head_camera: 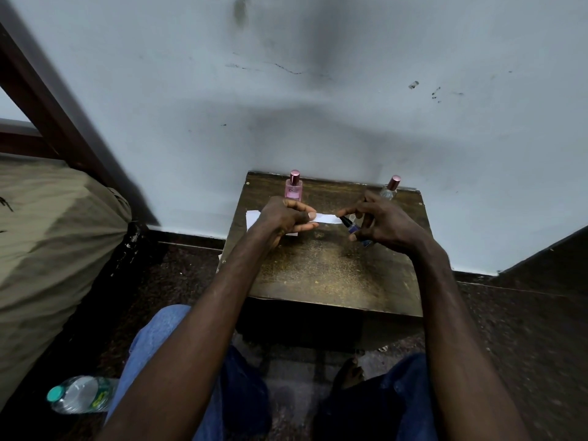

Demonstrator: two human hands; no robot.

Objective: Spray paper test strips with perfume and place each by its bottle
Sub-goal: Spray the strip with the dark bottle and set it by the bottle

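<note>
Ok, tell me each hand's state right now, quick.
Left hand: holding the narrow white paper strip.
Right hand: gripping the small dark blue perfume bottle with a black top.

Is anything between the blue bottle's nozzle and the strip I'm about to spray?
Nothing visible. The right hand holds the small blue bottle with its dark top close to the free end of the paper strip, which the left hand pinches above the table.
</note>
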